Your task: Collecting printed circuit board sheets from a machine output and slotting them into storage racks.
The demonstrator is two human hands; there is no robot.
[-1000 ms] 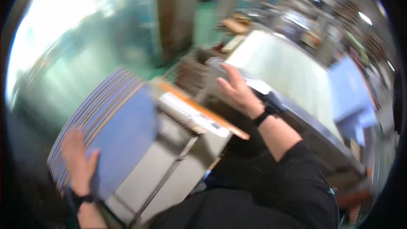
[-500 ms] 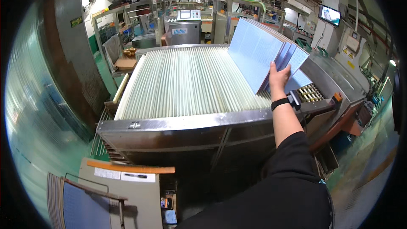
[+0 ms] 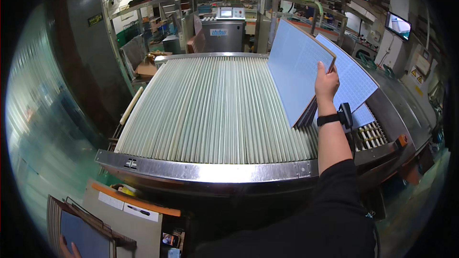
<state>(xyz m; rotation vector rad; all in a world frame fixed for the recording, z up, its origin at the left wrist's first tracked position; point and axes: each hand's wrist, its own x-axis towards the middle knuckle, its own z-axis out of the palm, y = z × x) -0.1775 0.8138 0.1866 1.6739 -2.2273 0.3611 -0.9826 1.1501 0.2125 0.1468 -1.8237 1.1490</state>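
My right hand (image 3: 327,86) is closed on the edge of a few thin light-blue panels (image 3: 296,67), its thumb on the near face. These panels stand tilted, their lower edges at the right part of the roller bed (image 3: 205,110). Behind my wrist another blue panel (image 3: 356,74) leans separately, fanned away to the right. At the lower left, fingers of my left hand (image 3: 69,249) show, spread against a darker blue panel (image 3: 86,234) in a small rack (image 3: 56,220). The rest of that hand is cut off by the picture's edge.
The bed has a shiny metal front rail (image 3: 229,172). A grey board (image 3: 126,222) with paper and a pen (image 3: 138,209) lies at lower left. Small rollers (image 3: 370,136) and an orange-capped corner (image 3: 402,140) are at right. Beyond stands a control cabinet (image 3: 222,36).
The panels in my right hand have parted from the one behind, which now leans apart to the right. My left hand has come into view at the rack. The view has shifted.
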